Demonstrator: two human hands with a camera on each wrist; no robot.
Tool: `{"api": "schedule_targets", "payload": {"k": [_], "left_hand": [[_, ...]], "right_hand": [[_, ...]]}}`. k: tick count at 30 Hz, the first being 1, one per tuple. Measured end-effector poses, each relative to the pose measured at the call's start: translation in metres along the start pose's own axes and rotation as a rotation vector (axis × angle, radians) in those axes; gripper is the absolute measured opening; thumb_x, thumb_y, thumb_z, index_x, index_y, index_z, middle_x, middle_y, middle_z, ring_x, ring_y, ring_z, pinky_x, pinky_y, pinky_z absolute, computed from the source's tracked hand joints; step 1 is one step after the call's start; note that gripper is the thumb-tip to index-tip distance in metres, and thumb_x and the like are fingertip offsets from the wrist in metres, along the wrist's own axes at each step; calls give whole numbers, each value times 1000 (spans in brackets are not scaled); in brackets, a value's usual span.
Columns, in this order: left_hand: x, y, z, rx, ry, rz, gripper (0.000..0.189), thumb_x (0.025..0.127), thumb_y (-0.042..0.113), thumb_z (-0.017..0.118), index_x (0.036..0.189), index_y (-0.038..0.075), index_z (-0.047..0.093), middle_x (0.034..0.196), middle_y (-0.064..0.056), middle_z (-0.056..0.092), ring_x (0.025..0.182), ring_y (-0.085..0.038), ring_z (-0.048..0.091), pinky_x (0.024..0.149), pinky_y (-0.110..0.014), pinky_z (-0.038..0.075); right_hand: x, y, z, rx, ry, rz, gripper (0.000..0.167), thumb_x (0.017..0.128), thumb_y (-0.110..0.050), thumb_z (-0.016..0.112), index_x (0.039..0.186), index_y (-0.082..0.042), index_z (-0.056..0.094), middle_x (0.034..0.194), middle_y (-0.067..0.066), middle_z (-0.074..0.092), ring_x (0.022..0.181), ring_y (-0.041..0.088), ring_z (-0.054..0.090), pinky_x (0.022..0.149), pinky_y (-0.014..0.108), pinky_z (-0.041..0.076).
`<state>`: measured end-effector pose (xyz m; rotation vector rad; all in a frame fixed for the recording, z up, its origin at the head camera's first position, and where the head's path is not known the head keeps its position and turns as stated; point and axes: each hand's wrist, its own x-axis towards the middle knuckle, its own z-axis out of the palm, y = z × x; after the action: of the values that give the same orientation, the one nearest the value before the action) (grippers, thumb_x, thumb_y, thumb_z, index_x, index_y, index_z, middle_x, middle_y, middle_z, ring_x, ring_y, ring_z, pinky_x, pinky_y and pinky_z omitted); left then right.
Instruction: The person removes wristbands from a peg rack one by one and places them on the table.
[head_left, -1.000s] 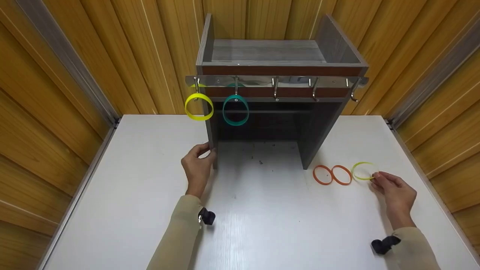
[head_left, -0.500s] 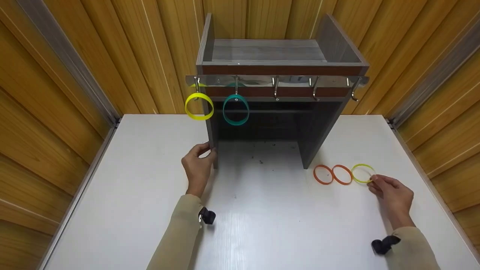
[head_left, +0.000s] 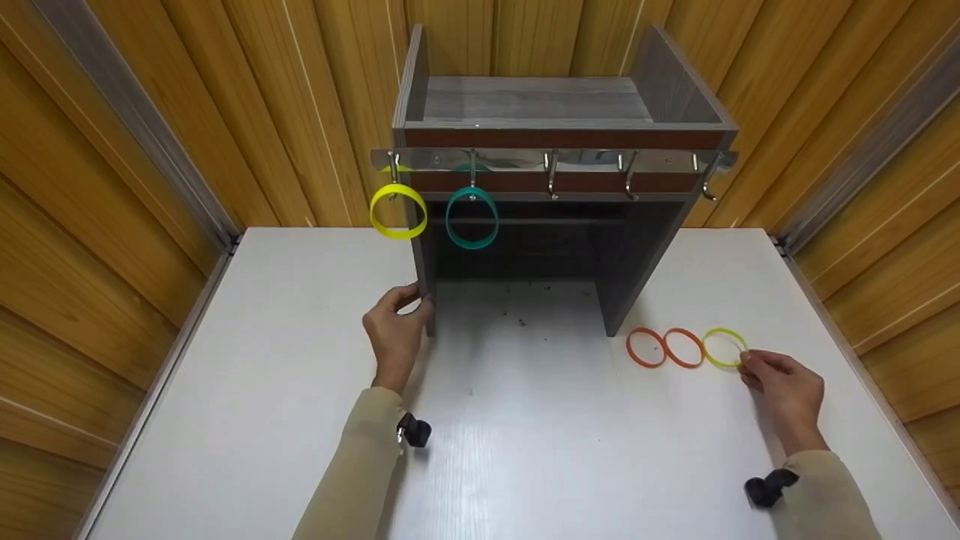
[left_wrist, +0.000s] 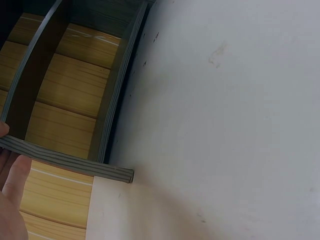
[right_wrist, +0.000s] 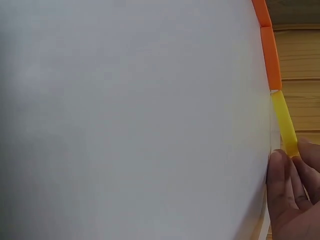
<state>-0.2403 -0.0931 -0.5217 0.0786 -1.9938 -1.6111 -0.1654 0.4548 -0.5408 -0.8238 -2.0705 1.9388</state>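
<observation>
The right hand (head_left: 784, 386) has its grip closed to a pinch on the right edge of a yellow ring (right_wrist: 284, 120), which sits at the right of the tabletop (head_left: 525, 450), touching the nearer of two orange rings (right_wrist: 271, 59) on its left. The left hand (head_left: 394, 334) grips the left side of a grey shelf (head_left: 562, 139) between thumb and fingers.
</observation>
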Motion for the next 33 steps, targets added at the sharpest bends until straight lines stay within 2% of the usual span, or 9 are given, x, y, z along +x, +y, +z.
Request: {"api": "schedule_targets", "payload": {"k": [4,7,14,17,24,33], "left_hand": [[0,1,0,12,3,1,17,85,-7,82,101,-1,79,102,-12,80,99,-28,77,83,-45,63],[0,2,0,20,6,3,18,85,-7,82,101,0,80,102,-11,80,98,-27,77,82,-40,63],[-1,2,0,31,8,2,19,84,-7,83,102,-1,79,103,-10,80,99,-26,77,82,-38,64],[-1,2,1,39,10,5,20,84,-8,82,103,0,79,103,-10,80,98,-25,77,82,-36,63],[-1,1,0,6,9,3,20,85,-9,81,103,-1,79,102,-12,80,98,-27,77,84,-49,63],[0,1,1,6,9,-1,20,84,-8,82,103,0,79,102,-10,80,98,-26,77,84,-50,63]], "right_hand": [[-1,-1,-2,-144,1,-36,26,98,-13,79,118,2,72,88,-11,73,81,4,74,76,18,60],[-1,-3,-3,-184,3,-37,28,99,-16,78,120,2,71,89,-13,71,81,3,73,76,18,60],[-5,-12,2,-50,14,-65,17,93,-9,83,108,-3,77,86,-9,74,80,7,74,74,19,60],[-8,-19,6,-40,-4,-97,20,94,-10,83,111,-3,76,89,-9,75,82,7,74,77,18,60],[-18,-39,20,-49,-47,-167,33,95,-18,83,122,-2,74,96,-12,77,84,2,75,80,14,57],[-38,-66,45,39,-132,-289,40,93,-13,84,127,5,71,103,-3,79,90,7,76,85,19,57]]}}
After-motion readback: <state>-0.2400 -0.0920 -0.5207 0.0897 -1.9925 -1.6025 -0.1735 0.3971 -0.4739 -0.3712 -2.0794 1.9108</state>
